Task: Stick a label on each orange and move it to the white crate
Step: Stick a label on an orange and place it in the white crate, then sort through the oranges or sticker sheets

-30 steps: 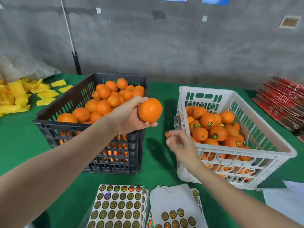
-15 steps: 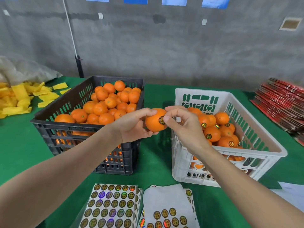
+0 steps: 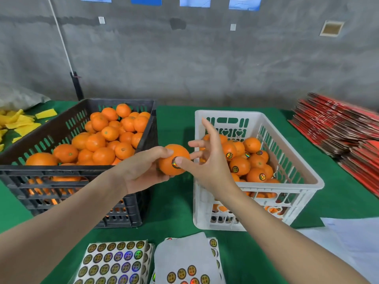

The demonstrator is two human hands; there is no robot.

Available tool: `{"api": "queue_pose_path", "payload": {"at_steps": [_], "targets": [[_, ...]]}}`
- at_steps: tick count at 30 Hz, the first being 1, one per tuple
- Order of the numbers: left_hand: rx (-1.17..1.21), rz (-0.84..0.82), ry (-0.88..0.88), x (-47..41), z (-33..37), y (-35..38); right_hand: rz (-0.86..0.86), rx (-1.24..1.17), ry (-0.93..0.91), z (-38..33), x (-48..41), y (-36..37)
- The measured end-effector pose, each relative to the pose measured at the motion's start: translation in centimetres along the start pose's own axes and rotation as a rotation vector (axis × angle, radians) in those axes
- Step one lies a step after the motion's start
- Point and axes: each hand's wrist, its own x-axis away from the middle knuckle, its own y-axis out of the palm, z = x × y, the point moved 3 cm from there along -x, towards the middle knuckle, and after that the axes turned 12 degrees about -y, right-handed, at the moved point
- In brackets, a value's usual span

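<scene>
Now the round holographic label (image 3: 174, 162) is newly stuck on the round orange fruit (image 3: 174, 152) my left hand (image 3: 141, 171) grips; my right hand (image 3: 209, 169) splays open, thumb pressing; white slatted crate (image 3: 225, 113) next.

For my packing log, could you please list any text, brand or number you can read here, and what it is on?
None can be read.
Label sheets and labelled oranges: an emblem, too small to read.
Red cartons: blurred.
Blue posters: cut off.
</scene>
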Motion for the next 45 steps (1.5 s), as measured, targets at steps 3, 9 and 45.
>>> {"api": "queue_pose_path", "payload": {"at_steps": [3,9,45], "targets": [[-0.010,0.000,0.014,-1.2,-0.1,1.2,-0.084,0.014,0.035,1.1,-0.1,-0.8],[-0.056,-0.047,-0.018,-4.4,1.1,4.8,-0.145,0.454,-0.008,3.1,-2.4,-5.3],[-0.244,0.634,0.179,2.7,7.1,-20.1,-0.493,0.669,-0.090,6.8,-16.0,16.1]]}}
